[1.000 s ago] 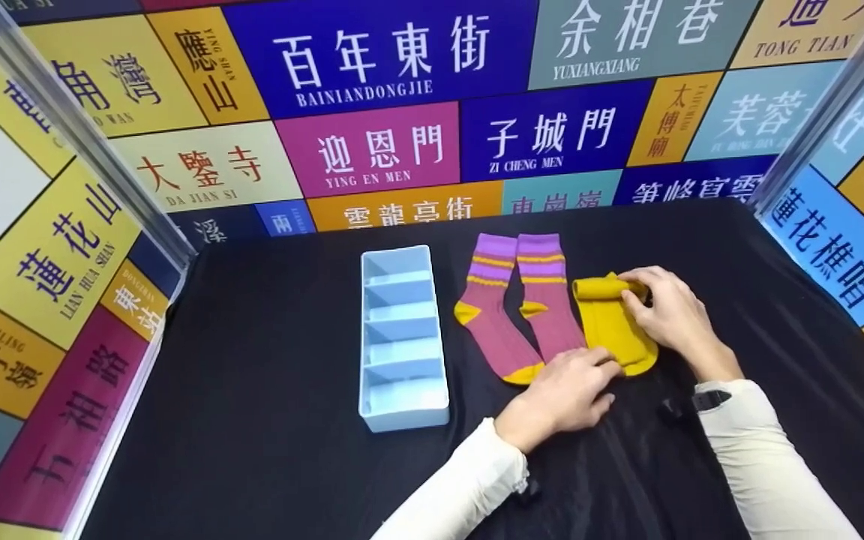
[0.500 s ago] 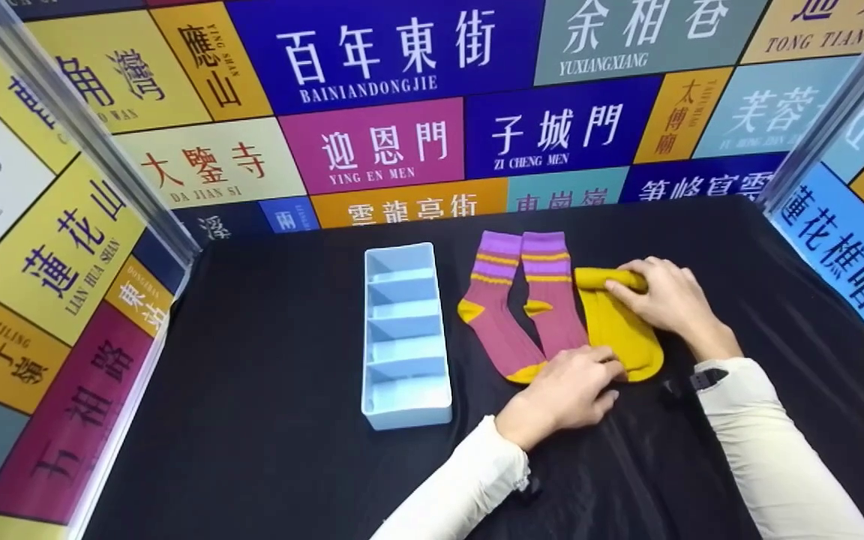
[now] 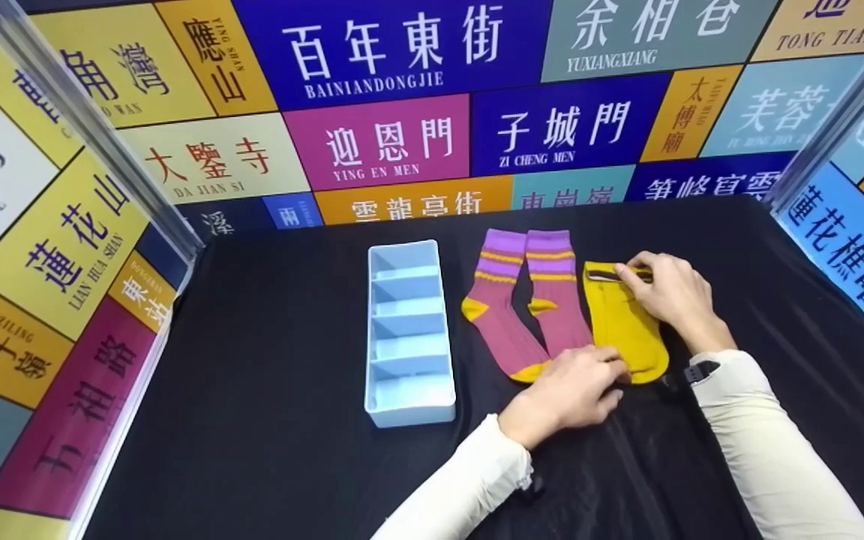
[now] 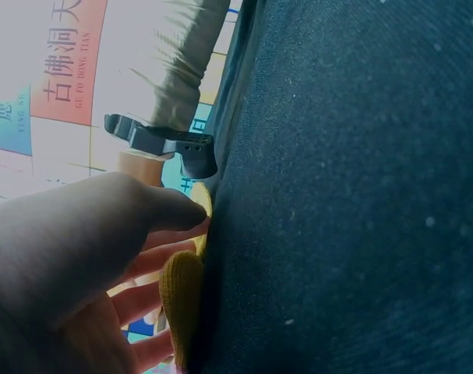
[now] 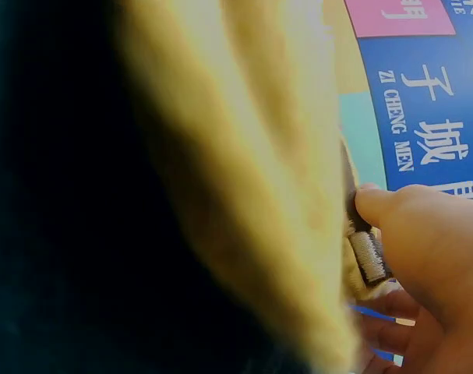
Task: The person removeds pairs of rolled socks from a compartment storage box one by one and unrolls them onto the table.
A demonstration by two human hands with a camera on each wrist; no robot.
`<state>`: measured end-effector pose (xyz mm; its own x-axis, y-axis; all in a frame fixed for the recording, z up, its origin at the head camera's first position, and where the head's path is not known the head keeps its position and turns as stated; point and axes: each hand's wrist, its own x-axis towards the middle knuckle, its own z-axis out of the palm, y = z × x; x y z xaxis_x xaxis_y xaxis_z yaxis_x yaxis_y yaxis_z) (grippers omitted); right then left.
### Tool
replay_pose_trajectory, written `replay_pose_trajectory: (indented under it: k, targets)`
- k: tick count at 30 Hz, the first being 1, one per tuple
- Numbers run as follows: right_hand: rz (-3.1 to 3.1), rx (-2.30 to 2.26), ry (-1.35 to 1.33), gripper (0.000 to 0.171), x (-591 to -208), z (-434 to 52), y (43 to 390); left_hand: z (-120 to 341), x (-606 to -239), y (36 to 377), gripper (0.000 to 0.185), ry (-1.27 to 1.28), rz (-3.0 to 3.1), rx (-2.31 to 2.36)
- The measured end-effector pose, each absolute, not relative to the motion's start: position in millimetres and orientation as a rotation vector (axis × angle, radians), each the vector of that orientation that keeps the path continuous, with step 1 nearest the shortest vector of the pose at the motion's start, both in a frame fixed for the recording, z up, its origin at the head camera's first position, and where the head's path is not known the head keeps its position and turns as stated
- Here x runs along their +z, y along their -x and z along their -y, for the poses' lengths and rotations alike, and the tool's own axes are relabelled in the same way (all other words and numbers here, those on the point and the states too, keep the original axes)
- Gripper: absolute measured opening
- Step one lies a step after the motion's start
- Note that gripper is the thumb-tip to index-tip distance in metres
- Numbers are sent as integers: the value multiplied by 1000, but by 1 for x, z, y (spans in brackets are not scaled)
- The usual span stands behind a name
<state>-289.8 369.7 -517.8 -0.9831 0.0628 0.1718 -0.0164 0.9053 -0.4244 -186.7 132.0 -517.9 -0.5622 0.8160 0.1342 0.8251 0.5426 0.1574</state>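
A yellow sock (image 3: pixel 622 330) lies on the black cloth, its cuff folded over so that a dark band shows along the top. My right hand (image 3: pixel 673 296) pinches that cuff at its right corner. In the right wrist view the thumb presses the dark-and-white cuff (image 5: pixel 367 253), while blurred yellow fabric fills the middle. My left hand (image 3: pixel 571 386) rests low, its loosely bent fingertips at the toe end of the yellow sock. Just left of it lie two pink socks (image 3: pixel 505 330) with purple striped cuffs and yellow heels. A yellow toe (image 4: pixel 181 300) shows beside the left fingers.
A light blue box (image 3: pixel 411 415) with several compartments stands left of the socks. Black cloth (image 3: pixel 274 360) covers the table. Printed sign panels (image 3: pixel 379 142) rise at the back and sides, with clear posts (image 3: pixel 124 150) at the corners.
The rolled yellow cuff has been flattened, and its dark band now shows. My right hand has shifted slightly up the sock; the left hand stays nearly in place.
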Motion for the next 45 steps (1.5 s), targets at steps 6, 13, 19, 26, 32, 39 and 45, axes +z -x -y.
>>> replay_pose_trajectory:
  k: [6,13,19,26,32,39,45]
  targets:
    - [2784,637,-46,37,-519,-367,294,-132,-517,187,27,1452,2709,-314]
    - [2694,488,-183,14,-517,-356,299,-131,-519,187,23,1439,2679,-304]
    - [2802,451,-175,30,-515,-349,299,-129,-520,188,23,1438,2665,-292]
    - [2851,428,-108,39,-519,-349,303,-129,-521,188,22,1441,2664,-297]
    - [2774,509,-50,28,-525,-355,306,-130,-522,187,21,1444,2665,-292]
    - [2752,498,-45,32,-523,-361,305,-131,-521,187,21,1438,2677,-302]
    - [2785,566,-67,23,-522,-366,305,-131,-521,187,21,1439,2671,-314]
